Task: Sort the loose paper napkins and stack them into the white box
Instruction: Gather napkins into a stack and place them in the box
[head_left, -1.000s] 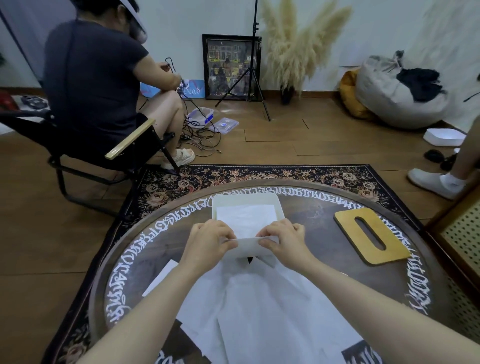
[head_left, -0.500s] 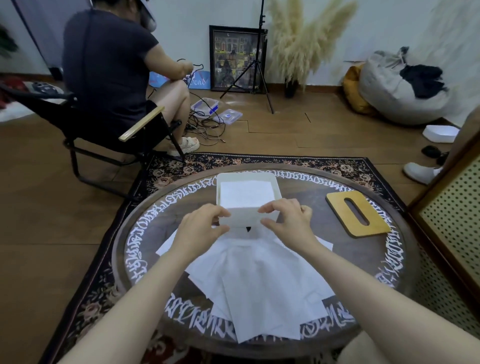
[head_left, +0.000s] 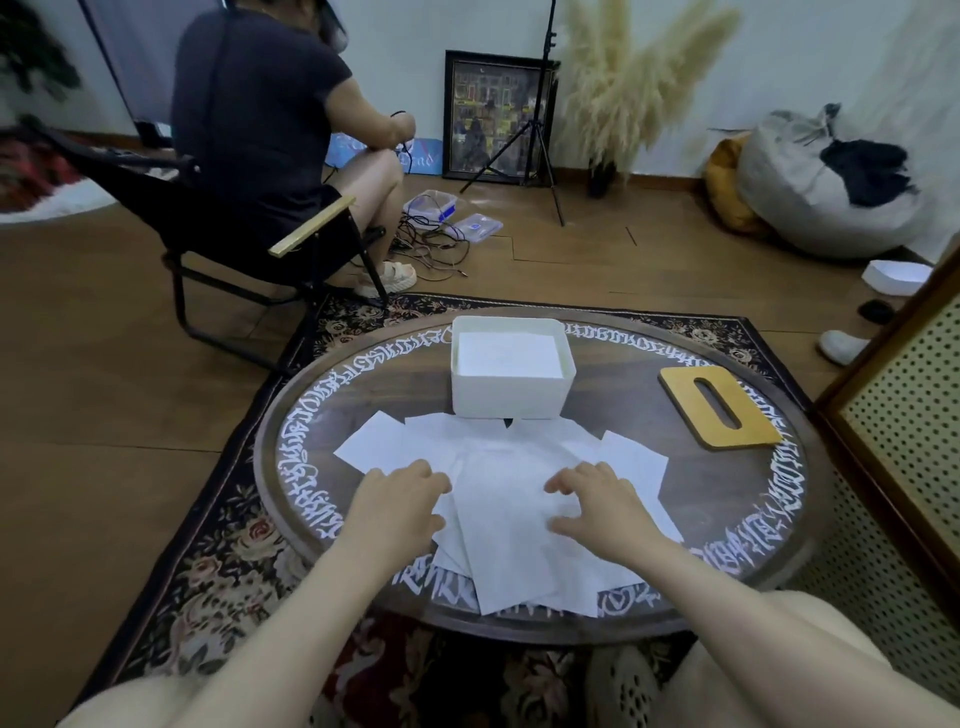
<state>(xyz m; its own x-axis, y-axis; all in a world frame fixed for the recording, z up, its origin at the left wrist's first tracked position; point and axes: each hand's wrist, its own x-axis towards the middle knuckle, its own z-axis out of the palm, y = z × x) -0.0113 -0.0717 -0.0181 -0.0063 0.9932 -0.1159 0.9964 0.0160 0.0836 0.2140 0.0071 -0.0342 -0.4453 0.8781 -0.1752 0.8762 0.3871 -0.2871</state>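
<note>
Hands, left (head_left: 397, 501) and right (head_left: 597, 506), rest relaxed, grip empty, on loose napkins (head_left: 498, 519) before one white box (head_left: 511, 397).

Napkins (head_left: 511, 525) partly under both hands (fingertips blurred)

White calligraphic lettering running round table rim (head_left: 291, 467), script not readable. Pale writing showing on blue sign (head_left: 421, 158) by wall, blurred. No other text legible.

Wooden slotted lid (head_left: 719, 406) on table (head_left: 675, 519)
</note>
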